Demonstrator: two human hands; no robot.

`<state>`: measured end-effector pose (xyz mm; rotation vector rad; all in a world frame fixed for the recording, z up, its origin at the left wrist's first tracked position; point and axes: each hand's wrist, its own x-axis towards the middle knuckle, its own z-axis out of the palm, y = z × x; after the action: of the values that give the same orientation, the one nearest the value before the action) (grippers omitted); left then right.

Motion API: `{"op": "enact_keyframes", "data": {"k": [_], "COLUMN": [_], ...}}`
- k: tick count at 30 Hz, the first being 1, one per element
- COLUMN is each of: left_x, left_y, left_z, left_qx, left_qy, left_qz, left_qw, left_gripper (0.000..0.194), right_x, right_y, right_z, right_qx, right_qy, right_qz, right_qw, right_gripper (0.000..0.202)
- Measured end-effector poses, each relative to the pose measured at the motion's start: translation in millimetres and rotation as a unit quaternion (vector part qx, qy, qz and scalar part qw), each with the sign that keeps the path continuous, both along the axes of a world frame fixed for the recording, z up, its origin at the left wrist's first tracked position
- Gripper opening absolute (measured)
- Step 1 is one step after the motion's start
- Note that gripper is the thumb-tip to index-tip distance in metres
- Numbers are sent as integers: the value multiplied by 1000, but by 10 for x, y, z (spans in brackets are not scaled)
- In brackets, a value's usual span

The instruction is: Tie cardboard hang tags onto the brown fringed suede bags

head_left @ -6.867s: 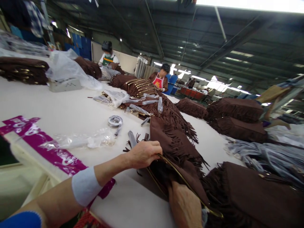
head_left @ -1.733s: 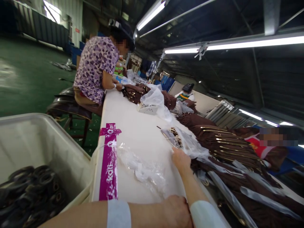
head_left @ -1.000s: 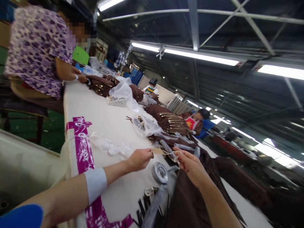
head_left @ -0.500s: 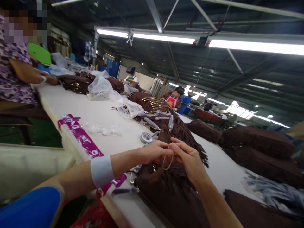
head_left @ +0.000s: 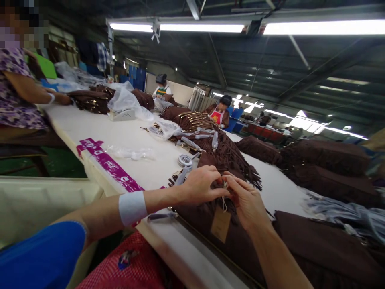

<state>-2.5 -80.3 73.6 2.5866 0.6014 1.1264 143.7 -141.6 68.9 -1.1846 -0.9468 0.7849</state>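
Observation:
Over a dark brown fringed bag (head_left: 195, 224) at the table's near edge, my two hands meet fingertip to fingertip. My left hand (head_left: 202, 185) is closed in a pinch on a pale string (head_left: 224, 205). My right hand (head_left: 246, 197) pinches the same string from the other side. From it a tan cardboard hang tag (head_left: 221, 224) dangles below my fingers, against the bag. The exact spot where the fingers grip is partly hidden.
A grey wrapped strap coil (head_left: 185, 161) lies beyond my left hand. Several brown fringed bags (head_left: 327, 156) are piled right and behind. Purple printed tape (head_left: 105, 163) runs along the left table edge. A co-worker (head_left: 21, 88) sits at the far left; others are farther back.
The tan tag now hangs in view below my hands, where before only a loop of string showed. My fingers have shifted on the string. The view has tipped slightly downward.

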Motion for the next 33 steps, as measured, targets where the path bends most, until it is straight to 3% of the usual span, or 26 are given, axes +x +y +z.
{"op": "enact_keyframes", "data": {"k": [4,7,9,12,14,19,25,29,33], "left_x": [118,143,126,70,39,79,163,75,6], "left_y": [49,103,122,108,79,3,63,171,167], "left_z": [-79,-93,-84,-49,-34,-109,-177,-6,249], "left_qx": [-94,-244,-300,-238,-185,-178,-224,-221,-87], "left_qy": [-43,-50,-62,-111,-112,-97,-114,-27,100], "left_qz": [-33,-67,-51,15,27,-22,-56,-74,-85], "left_qw": [994,966,951,965,976,979,966,972,988], "left_gripper": [24,28,24,18,15,17,20,17,17], "right_x": [27,23,8,-5,-2,-24,-47,52,49], "right_y": [-14,-14,-6,13,30,67,46,-9,-59], "right_z": [-59,-89,-114,-159,-185,-198,-229,-251,-142], "right_qx": [5,13,16,6,-6,8,25,25,92], "right_qy": [-58,-82,-72,-31,13,90,48,28,25], "right_qz": [-27,-41,-48,-50,-35,-10,-45,-42,-62], "right_qw": [998,996,996,998,999,996,998,998,994], "right_gripper": [31,29,29,30,30,32,32,34,39]}}
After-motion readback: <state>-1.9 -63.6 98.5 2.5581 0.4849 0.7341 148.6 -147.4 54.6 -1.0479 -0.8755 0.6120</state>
